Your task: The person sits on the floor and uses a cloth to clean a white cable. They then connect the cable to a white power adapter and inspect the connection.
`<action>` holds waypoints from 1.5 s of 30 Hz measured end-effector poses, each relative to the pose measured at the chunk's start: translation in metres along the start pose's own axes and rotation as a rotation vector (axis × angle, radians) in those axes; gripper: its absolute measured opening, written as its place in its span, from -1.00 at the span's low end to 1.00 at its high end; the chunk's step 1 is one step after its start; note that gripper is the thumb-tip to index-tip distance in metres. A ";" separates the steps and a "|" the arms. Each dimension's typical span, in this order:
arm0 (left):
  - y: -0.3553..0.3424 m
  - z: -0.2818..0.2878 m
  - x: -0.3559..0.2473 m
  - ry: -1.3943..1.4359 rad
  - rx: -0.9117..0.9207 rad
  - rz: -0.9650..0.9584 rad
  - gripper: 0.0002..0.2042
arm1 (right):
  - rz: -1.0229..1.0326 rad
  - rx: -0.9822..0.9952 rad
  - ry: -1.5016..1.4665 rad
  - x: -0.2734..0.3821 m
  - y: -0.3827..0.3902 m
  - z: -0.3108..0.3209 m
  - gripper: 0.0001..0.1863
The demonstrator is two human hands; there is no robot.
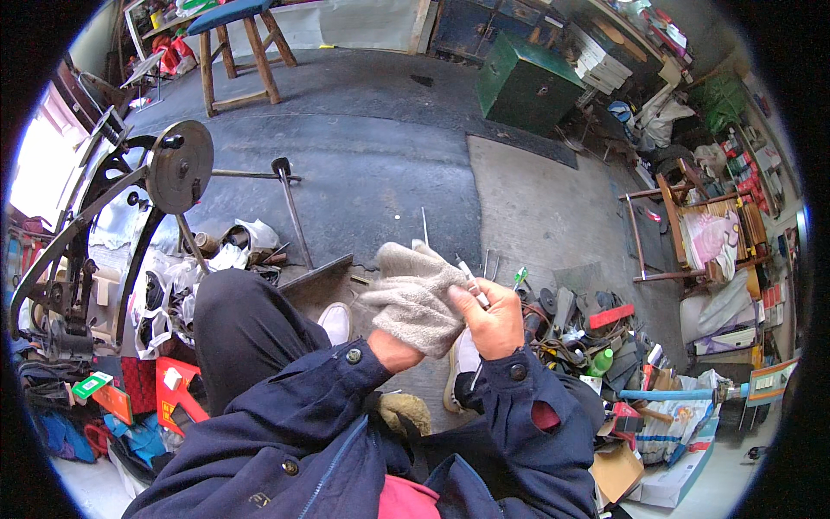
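Cloth point(408, 294): gray and knitted, bunched just left of the right grip, over the floor point(372, 199).
Right hand point(493, 322): thumb and fingers pinching a slim pale piece point(472, 281) at the cloth's right edge.
Slim pale piece: long axis slanting up and leftward from the pinch; lower end covered by the fingers, exact kind unclear.
Left wrist point(396, 352): enters the cloth from below, nearer its middle; the hand is hidden, so its grip cannot be told.
Thin rod point(424, 223): upright beyond the cloth, lower end concealed.
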State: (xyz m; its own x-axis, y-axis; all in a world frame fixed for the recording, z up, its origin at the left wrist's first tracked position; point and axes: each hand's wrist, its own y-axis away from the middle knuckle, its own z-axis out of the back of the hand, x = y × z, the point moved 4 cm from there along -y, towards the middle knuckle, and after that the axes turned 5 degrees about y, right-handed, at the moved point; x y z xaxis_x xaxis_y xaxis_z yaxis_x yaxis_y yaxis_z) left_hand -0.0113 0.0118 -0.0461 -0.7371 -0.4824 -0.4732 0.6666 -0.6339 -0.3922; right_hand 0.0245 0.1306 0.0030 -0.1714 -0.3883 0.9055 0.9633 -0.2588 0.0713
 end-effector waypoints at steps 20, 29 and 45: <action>0.024 0.032 0.023 1.313 -0.118 0.357 -0.82 | 0.189 -0.178 0.318 0.022 0.001 0.017 -0.80; 0.055 -0.039 0.043 1.676 0.064 0.908 -0.59 | 0.447 0.189 0.339 0.025 0.014 -0.022 -0.82; 0.009 0.005 0.027 1.875 -0.239 0.721 -0.61 | -0.369 0.064 -0.590 0.006 0.007 -0.006 -0.73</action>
State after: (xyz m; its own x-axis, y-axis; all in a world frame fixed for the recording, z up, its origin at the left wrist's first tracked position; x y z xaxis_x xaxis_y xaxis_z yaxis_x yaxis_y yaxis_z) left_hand -0.0254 -0.0103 -0.0582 0.5150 0.6381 -0.5723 0.8432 -0.4972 0.2044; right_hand 0.0293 0.1208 0.0060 -0.3660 0.2651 0.8921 0.8772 -0.2218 0.4258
